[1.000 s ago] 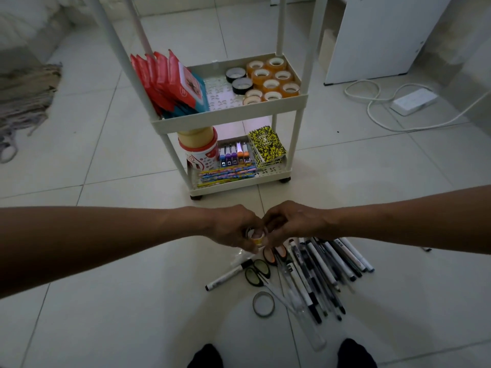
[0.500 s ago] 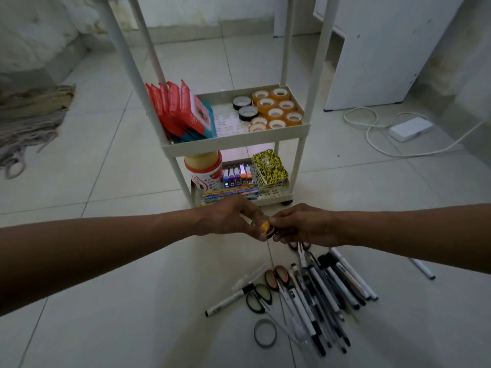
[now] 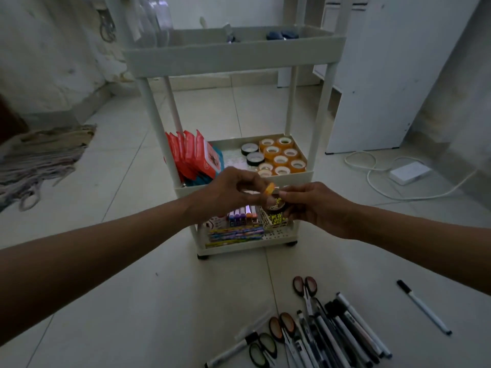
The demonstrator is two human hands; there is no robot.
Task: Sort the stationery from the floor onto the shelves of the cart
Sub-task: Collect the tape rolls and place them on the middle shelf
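My left hand (image 3: 228, 191) pinches a small orange tape roll (image 3: 270, 188) in front of the rim of the white cart's middle shelf (image 3: 297, 178). My right hand (image 3: 317, 207) holds a dark tape roll (image 3: 276, 206) just below and right of it; the two rolls nearly touch. The middle shelf carries several orange tape rolls (image 3: 281, 158), two black rolls (image 3: 252, 154) and red packets (image 3: 191, 155). On the floor lie a pile of pens (image 3: 342, 333), scissors (image 3: 305, 288) and a marker (image 3: 228, 351).
The bottom shelf holds markers (image 3: 241, 215), coloured pencils (image 3: 233, 233) and a yellow-black box (image 3: 275, 223). A lone pen (image 3: 423, 307) lies at the right. A power strip with cable (image 3: 409, 172), a white cabinet (image 3: 385, 75) and a rug (image 3: 39, 160) flank the cart.
Both hands rose from the floor pile with the tape rolls and moved forward to the cart's middle shelf. My view tilted up, bringing the top shelf in.
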